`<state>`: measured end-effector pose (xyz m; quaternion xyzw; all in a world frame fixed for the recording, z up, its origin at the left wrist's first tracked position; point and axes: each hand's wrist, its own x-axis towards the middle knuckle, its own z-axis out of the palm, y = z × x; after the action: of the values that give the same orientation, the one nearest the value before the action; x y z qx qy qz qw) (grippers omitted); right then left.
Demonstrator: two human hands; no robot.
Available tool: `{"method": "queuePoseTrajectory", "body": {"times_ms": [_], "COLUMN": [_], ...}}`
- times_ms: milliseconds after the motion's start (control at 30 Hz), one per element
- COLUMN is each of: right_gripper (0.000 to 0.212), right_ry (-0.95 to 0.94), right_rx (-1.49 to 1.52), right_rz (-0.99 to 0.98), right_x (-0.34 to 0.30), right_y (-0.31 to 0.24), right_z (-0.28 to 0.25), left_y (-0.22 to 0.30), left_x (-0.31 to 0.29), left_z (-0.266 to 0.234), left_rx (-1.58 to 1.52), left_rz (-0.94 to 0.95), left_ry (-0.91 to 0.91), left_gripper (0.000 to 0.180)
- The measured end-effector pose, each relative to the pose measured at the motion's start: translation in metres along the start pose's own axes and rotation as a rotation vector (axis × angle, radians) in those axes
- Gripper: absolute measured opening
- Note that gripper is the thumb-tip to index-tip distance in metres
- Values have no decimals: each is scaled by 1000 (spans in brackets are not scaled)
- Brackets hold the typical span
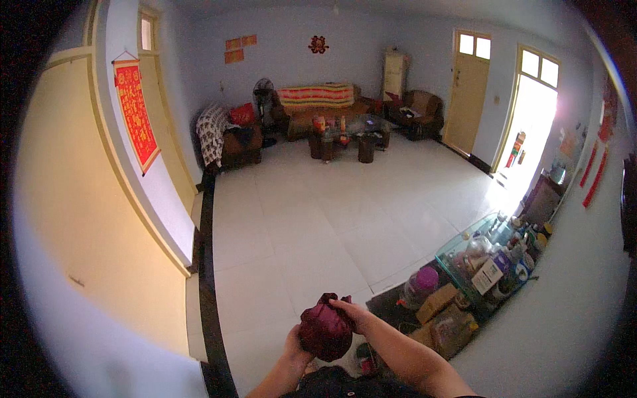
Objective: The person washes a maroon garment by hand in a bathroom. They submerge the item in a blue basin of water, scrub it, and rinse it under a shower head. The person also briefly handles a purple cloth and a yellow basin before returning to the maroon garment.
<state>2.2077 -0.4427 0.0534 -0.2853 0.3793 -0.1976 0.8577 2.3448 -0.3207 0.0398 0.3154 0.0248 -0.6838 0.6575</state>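
Between my hands, in front of my body, is a rounded dark maroon cloth bundle (325,331) with a gathered, puckered top; what it contains, if anything, does not show. Its left side rests against my left hand (294,346), whose fingers curl behind the cloth and are mostly hidden. My right hand (349,314) grips the gathered cloth near the top right, thumb on top. Just below the bundle, close to my body, a jar-like container (364,358) is partly in view.
At right, a glass-topped table (451,249) carries bottles, jars and boxes. Beside it are a purple-lidded clear container (423,282) and a cardboard box (438,302). Pale tiled floor (298,212) stretches to a sofa (318,109) and coffee table (361,129). Bright light enters an open doorway (527,126).
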Motion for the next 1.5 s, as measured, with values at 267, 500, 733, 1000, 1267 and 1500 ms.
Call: {"method": "queuePoseTrajectory", "body": {"times_ms": [267,500,733,1000,1267,1500], "right_gripper": [40,35,34,81,73,38], "right_ry": [-189,251,386,28,290,529], "right_rx": [-769,-914,28,-296,-766,93], "right_rz": [-946,-973,-360,-663,-780,-711], "right_x": [110,214,292,361,478,548], "right_y": [-97,-181,-295,-444,-566,-706], "right_z": [114,97,-34,-81,-146,-238], "left_y": [168,186,203,235,239,261], "left_x": [145,315,405,610,764,891], "left_z": [38,34,159,260,340,440], "left_rx": [76,390,997,343,195,362], "left_rz": [75,173,175,-68,-80,-263], "left_ry": [-724,-452,-317,-571,-647,-328], "left_gripper": [50,44,28,36,37,29]}}
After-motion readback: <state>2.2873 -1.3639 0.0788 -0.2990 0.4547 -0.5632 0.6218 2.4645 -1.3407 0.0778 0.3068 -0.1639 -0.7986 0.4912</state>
